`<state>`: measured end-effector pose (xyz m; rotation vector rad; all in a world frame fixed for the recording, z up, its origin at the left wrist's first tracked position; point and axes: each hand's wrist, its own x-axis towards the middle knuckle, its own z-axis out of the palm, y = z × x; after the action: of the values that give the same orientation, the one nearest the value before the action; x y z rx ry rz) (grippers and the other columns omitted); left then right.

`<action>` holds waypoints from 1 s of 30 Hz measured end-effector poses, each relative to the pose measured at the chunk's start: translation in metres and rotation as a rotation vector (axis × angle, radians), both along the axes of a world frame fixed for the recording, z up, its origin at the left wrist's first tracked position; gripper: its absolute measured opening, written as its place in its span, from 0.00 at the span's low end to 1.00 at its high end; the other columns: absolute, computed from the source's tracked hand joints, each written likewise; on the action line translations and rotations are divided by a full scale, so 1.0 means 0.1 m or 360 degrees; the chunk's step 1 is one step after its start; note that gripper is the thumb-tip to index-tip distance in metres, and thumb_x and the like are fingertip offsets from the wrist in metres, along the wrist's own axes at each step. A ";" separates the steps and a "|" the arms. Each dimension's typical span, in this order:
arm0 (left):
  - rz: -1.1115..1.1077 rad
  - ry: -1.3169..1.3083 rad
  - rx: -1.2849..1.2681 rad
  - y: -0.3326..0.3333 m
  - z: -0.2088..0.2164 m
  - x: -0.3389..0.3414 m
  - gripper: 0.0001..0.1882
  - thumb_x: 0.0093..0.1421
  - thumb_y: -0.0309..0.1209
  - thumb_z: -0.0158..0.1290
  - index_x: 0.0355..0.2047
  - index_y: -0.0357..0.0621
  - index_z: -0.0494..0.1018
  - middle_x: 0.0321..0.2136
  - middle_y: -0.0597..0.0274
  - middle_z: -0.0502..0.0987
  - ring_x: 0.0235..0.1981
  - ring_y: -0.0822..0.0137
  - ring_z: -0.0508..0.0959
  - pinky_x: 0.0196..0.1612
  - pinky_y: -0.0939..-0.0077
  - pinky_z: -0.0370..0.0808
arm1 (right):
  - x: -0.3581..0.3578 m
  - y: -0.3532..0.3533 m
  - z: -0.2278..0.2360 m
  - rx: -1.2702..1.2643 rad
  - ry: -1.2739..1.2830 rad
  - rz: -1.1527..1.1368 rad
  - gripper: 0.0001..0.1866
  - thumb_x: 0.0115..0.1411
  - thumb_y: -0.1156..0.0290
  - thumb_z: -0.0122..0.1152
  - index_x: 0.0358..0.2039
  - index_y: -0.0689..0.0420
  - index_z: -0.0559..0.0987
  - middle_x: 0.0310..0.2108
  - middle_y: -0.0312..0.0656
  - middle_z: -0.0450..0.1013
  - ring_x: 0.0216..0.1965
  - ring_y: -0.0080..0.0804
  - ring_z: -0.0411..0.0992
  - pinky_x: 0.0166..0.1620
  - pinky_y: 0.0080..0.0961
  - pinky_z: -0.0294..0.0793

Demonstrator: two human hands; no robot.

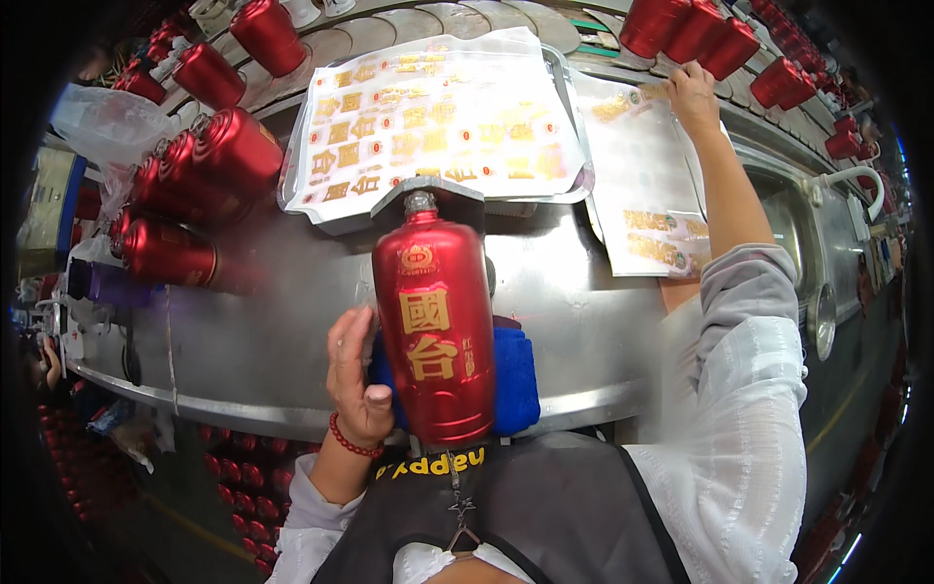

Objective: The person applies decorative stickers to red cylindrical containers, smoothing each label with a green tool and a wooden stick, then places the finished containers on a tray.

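In front of me a red metallic bottle (434, 331) with gold decals lies with its neck in a notched metal rest (457, 191). Its lower part is over a folded blue towel (518, 382). My left hand (362, 375), a red bead bracelet at its wrist, is beside the bottle's left side, fingers stretched and fairly straight; whether it touches the bottle I cannot tell. Far to the right, my right hand (695, 97) is closed at the upper right corner of a white decal sheet (644, 161), fingertips together on its edge by a gold decal.
A tray (288, 185) holds another sheet of gold and red decals (438, 117). Red bottles (233, 156) are grouped at the left, with more along a slatted conveyor (370, 35) at the back. A sink (790, 209) with a white tap is on the right. The metal worktop (292, 321) ends near my apron.
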<state>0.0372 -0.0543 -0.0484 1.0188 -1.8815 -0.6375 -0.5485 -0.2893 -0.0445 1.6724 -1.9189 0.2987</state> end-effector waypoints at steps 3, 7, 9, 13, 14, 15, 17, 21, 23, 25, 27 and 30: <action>-0.0001 0.0148 0.0101 0.03 0.02 -0.01 0.44 0.70 0.61 0.38 0.63 0.26 0.64 0.58 0.37 0.67 0.60 0.49 0.71 0.62 0.62 0.68 | 0.34 0.11 0.45 0.0100 -0.0022 0.0274 0.11 0.63 0.62 0.62 0.40 0.54 0.81 0.47 0.43 0.71 0.53 0.48 0.68 0.54 0.43 0.72; -0.0101 0.0333 0.0009 -0.06 0.04 0.00 0.41 0.72 0.56 0.39 0.64 0.26 0.60 0.60 0.38 0.65 0.62 0.50 0.70 0.65 0.59 0.65 | 1.06 0.49 1.20 0.0467 -0.0056 0.0707 0.07 0.63 0.67 0.60 0.35 0.57 0.79 0.45 0.50 0.69 0.51 0.47 0.67 0.58 0.45 0.62; -0.0116 0.0348 -0.0076 -0.14 0.25 -0.05 0.38 0.73 0.53 0.39 0.65 0.27 0.59 0.61 0.38 0.66 0.62 0.50 0.70 0.66 0.58 0.63 | 1.57 0.86 1.65 0.0545 0.0058 0.0782 0.07 0.64 0.69 0.60 0.35 0.59 0.77 0.43 0.48 0.69 0.48 0.46 0.67 0.55 0.41 0.65; -0.0321 0.0534 -0.0181 -0.42 0.64 -0.20 0.30 0.72 0.38 0.47 0.65 0.27 0.58 0.62 0.42 0.67 0.65 0.55 0.67 0.68 0.59 0.60 | 2.48 1.75 2.37 0.0532 0.0036 0.0917 0.07 0.65 0.71 0.58 0.34 0.62 0.76 0.41 0.48 0.69 0.47 0.44 0.68 0.51 0.38 0.67; -0.0438 0.0587 -0.0191 -0.49 0.78 -0.27 0.30 0.71 0.37 0.50 0.66 0.30 0.59 0.62 0.43 0.67 0.65 0.57 0.67 0.68 0.61 0.59 | 2.66 1.88 2.49 0.0525 0.0074 0.1000 0.07 0.65 0.71 0.58 0.34 0.63 0.75 0.40 0.47 0.69 0.46 0.43 0.68 0.50 0.37 0.68; -0.0545 0.0634 -0.0196 -0.56 0.94 -0.33 0.31 0.69 0.36 0.52 0.66 0.33 0.59 0.63 0.45 0.67 0.65 0.59 0.66 0.68 0.62 0.59 | 2.84 2.00 2.62 0.0519 0.0110 0.1090 0.08 0.65 0.71 0.58 0.34 0.63 0.75 0.40 0.46 0.69 0.45 0.43 0.69 0.48 0.37 0.69; -0.0489 0.0513 -0.0161 -0.61 1.31 -0.44 0.29 0.67 0.37 0.56 0.64 0.38 0.63 0.58 0.50 0.71 0.62 0.64 0.69 0.65 0.66 0.62 | 3.04 2.10 2.79 0.0612 -0.0035 0.1368 0.09 0.66 0.69 0.58 0.34 0.62 0.75 0.39 0.45 0.69 0.42 0.41 0.70 0.46 0.37 0.71; -0.1100 0.0479 0.0335 -0.78 1.45 -0.34 0.20 0.66 0.35 0.59 0.55 0.42 0.72 0.47 0.60 0.78 0.50 0.73 0.77 0.54 0.78 0.72 | 3.02 2.14 2.71 0.0483 -0.0260 0.1736 0.12 0.69 0.62 0.57 0.36 0.59 0.75 0.42 0.43 0.70 0.43 0.36 0.71 0.45 0.34 0.71; -0.1290 0.0441 0.0508 -0.58 1.51 -0.26 0.12 0.66 0.34 0.58 0.45 0.39 0.75 0.37 0.67 0.78 0.38 0.79 0.77 0.44 0.83 0.75 | 2.90 2.44 2.67 0.0563 -0.0459 0.1562 0.11 0.68 0.65 0.58 0.36 0.60 0.74 0.43 0.43 0.69 0.43 0.34 0.70 0.43 0.30 0.70; -0.1320 0.0319 0.0709 -0.40 1.42 -0.07 0.09 0.67 0.32 0.56 0.39 0.38 0.74 0.31 0.70 0.77 0.36 0.82 0.75 0.40 0.83 0.73 | 3.05 2.59 2.43 0.0511 -0.0491 0.1661 0.10 0.67 0.68 0.59 0.34 0.60 0.72 0.43 0.43 0.69 0.41 0.30 0.68 0.42 0.26 0.68; -0.1117 0.0383 0.1152 -0.09 1.38 0.17 0.09 0.67 0.33 0.56 0.35 0.39 0.74 0.29 0.71 0.76 0.34 0.82 0.73 0.39 0.82 0.72 | 3.16 2.66 2.12 0.0658 -0.0792 0.1688 0.09 0.65 0.71 0.60 0.32 0.61 0.71 0.44 0.44 0.69 0.40 0.28 0.67 0.41 0.24 0.67; -0.0925 0.0172 0.1043 0.00 1.15 0.20 0.12 0.69 0.34 0.54 0.31 0.39 0.71 0.27 0.71 0.73 0.29 0.80 0.71 0.33 0.82 0.70 | 3.15 2.86 1.49 0.0720 -0.1271 0.1435 0.08 0.63 0.74 0.62 0.33 0.62 0.71 0.40 0.47 0.69 0.41 0.42 0.70 0.45 0.31 0.70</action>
<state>0.0573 -0.0546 0.0668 0.7781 -1.9093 -1.6940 -0.2337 -0.0035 0.1046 3.0109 -1.6180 1.0669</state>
